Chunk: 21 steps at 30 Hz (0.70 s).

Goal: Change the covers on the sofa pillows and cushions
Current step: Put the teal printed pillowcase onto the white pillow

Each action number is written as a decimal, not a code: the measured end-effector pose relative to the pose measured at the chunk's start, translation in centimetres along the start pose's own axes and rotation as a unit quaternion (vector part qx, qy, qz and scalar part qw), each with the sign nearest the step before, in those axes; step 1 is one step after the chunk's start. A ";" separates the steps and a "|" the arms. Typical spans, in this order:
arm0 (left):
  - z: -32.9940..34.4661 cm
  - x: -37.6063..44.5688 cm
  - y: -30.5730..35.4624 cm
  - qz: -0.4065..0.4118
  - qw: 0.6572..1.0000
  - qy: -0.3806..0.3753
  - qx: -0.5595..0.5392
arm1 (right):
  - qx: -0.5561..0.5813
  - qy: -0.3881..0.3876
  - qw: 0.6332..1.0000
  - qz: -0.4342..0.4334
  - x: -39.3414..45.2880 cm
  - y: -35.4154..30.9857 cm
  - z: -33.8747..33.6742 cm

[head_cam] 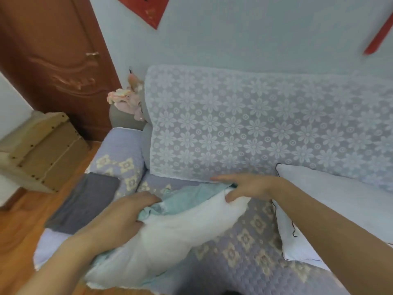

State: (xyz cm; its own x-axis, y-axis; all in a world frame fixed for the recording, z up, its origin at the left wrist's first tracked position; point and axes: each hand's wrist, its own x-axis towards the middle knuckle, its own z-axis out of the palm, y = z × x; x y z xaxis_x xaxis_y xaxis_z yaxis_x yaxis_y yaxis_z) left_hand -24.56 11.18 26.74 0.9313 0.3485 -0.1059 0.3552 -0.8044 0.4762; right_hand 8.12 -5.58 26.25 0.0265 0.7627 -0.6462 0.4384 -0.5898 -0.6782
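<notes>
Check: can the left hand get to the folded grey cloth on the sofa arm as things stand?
Probably yes. The grey cloth lies uncovered beside the left hand with nothing between them, but that hand is gripping the teal cover and would need to let go first.

My left hand point(119, 216) curled, fingers clenched; my right hand point(244, 186) pinching, index finger extended, forearm reaching in.

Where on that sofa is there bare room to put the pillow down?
Free: the quilted lilac seat between the white pillow insert and the white black-piped cushion. Crowded: the left end, where the folded grey cloth lies and both hands work.
</notes>
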 end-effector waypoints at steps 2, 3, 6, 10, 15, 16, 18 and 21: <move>-1.0 -0.6 -0.5 0.003 0.999 0.048 0.004 | 0.098 -0.026 0.995 -0.003 0.5 -0.3 0.7; -1.3 -0.8 -0.7 -0.005 0.997 0.074 0.001 | 0.163 -0.006 0.987 0.002 1.1 0.1 1.3; -1.6 -1.1 -1.1 -0.047 0.991 0.122 -0.010 | 0.211 0.153 0.965 0.038 3.2 1.6 3.1; -1.4 0.1 0.1 -0.099 0.986 0.131 -0.001 | 0.008 0.401 0.911 -0.099 -0.9 -0.8 2.0; -2.2 3.7 1.6 -0.132 0.964 0.219 -0.067 | -0.052 0.533 0.822 -0.194 -6.0 -1.2 4.8; -1.9 5.1 1.6 -0.133 0.967 0.208 -0.070 | -0.066 0.555 0.804 -0.203 -5.0 -0.7 5.6; -0.6 8.0 0.9 -0.146 0.971 0.183 -0.047 | -0.116 0.573 0.790 -0.185 -2.0 0.5 6.5; 1.4 10.2 -2.2 -0.232 0.959 0.158 0.026 | -0.157 0.573 0.797 -0.107 1.3 3.8 4.8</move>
State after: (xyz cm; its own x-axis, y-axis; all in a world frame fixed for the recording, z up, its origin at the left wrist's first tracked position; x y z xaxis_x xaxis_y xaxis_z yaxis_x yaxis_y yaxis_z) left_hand -15.66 15.79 23.37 0.6038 0.7969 -0.0222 0.7369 -0.5473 0.3968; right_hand 5.53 -8.08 21.17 0.6452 0.6849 0.3388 0.7418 -0.4552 -0.4924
